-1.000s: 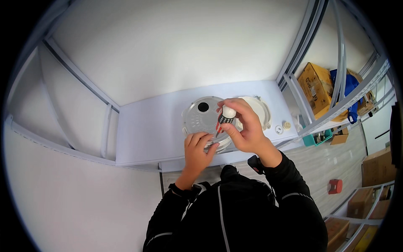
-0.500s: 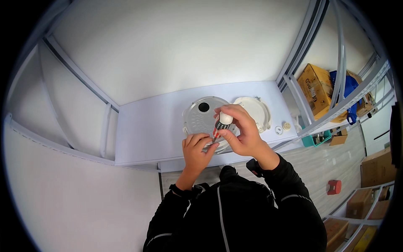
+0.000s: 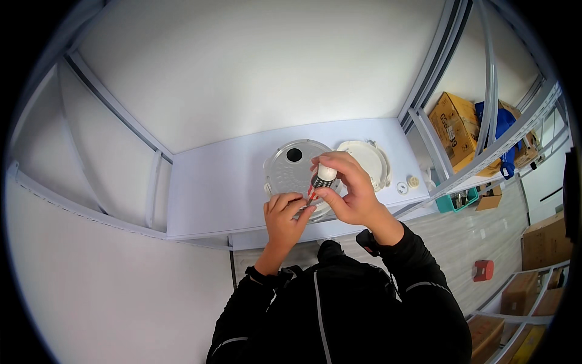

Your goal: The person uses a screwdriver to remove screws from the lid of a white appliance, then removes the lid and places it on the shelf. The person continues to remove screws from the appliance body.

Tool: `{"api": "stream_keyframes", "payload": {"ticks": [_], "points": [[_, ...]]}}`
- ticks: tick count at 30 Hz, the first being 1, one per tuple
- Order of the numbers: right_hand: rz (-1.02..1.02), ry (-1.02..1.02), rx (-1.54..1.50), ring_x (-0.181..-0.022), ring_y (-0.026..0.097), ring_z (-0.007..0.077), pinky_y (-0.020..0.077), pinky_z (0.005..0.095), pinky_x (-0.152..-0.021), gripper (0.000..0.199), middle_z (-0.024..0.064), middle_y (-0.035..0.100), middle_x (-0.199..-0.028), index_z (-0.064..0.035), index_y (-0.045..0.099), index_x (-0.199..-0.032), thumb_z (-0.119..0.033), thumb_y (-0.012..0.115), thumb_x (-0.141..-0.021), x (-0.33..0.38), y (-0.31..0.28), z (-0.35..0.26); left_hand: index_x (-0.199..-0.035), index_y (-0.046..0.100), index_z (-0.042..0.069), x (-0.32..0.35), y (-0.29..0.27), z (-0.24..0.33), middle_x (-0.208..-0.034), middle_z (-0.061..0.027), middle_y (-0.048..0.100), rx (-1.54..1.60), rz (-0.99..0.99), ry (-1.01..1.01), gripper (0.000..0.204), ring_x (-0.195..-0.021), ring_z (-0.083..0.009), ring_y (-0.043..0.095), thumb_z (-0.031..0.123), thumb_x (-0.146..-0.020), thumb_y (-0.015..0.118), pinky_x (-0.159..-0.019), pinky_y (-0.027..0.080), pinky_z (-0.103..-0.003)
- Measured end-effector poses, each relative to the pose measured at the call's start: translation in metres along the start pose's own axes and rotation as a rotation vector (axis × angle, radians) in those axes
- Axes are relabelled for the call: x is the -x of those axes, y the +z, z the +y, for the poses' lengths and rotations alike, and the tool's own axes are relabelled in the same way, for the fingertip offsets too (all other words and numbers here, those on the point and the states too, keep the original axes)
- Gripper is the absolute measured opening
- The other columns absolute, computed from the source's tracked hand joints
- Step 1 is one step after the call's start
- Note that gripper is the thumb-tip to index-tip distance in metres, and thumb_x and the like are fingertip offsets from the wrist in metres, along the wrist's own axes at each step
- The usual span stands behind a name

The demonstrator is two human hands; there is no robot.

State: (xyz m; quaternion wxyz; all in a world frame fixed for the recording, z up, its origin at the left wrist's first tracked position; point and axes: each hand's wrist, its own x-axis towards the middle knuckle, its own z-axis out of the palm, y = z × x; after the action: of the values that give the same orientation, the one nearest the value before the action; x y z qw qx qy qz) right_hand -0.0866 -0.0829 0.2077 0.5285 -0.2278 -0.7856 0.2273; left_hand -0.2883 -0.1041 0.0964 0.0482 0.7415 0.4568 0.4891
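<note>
My right hand [image 3: 354, 193] is wrapped around a screwdriver [image 3: 325, 175] with a white end and a black and red handle. The tool slants down toward the near edge of a silver round metal lid [image 3: 280, 168], which has a dark oval hole near its far side. At the lower end of the screwdriver, my left hand [image 3: 284, 219] is closed, thumb and fingers pinched at the shaft. The tip and whatever it touches are hidden by these fingers. Right of the lid, partly behind my right hand, lies a white round plastic cover [image 3: 367, 159].
Two small round parts, a white ring [image 3: 402, 188] and a cream piece [image 3: 413, 181], lie at the right end of the white table [image 3: 212, 188]. Grey frame posts flank it. A cardboard box [image 3: 456, 130], a teal bin [image 3: 451, 202] and a red stool [image 3: 483, 270] are at the right.
Very little differs. The screwdriver handle has turned or shifted slightly in my right hand; my left hand stays at its lower end.
</note>
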Motion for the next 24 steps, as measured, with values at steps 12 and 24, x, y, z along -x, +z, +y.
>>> {"api": "stream_keyframes", "payload": {"ticks": [12,24], "points": [[0.023,-0.058,0.152,-0.115,0.069,0.0325,0.0557,0.0404,-0.097,0.054,0.0194,0.066,-0.132,-0.0021,0.065,-0.138,-0.008,0.084,-0.088,-0.012,-0.001,-0.017,-0.091,0.081,0.014,0.0,0.002,0.003,-0.104,0.0065,0.073,-0.028,0.024,-0.009,0.022,-0.1,-0.019,0.064,0.029,-0.079,0.091,-0.084,0.041,-0.037],[0.022,-0.018,0.116,-0.11,0.068,0.0311,0.0549,0.0383,-0.097,0.053,0.0159,0.068,-0.123,-0.0011,0.067,-0.136,-0.001,0.082,-0.085,-0.03,0.006,-0.028,-0.09,0.08,0.013,0.001,-0.001,0.001,-0.102,0.0075,0.072,-0.003,0.025,-0.024,0.024,-0.1,-0.0186,0.064,0.029,-0.077,0.093,-0.085,0.04,-0.037]]}}
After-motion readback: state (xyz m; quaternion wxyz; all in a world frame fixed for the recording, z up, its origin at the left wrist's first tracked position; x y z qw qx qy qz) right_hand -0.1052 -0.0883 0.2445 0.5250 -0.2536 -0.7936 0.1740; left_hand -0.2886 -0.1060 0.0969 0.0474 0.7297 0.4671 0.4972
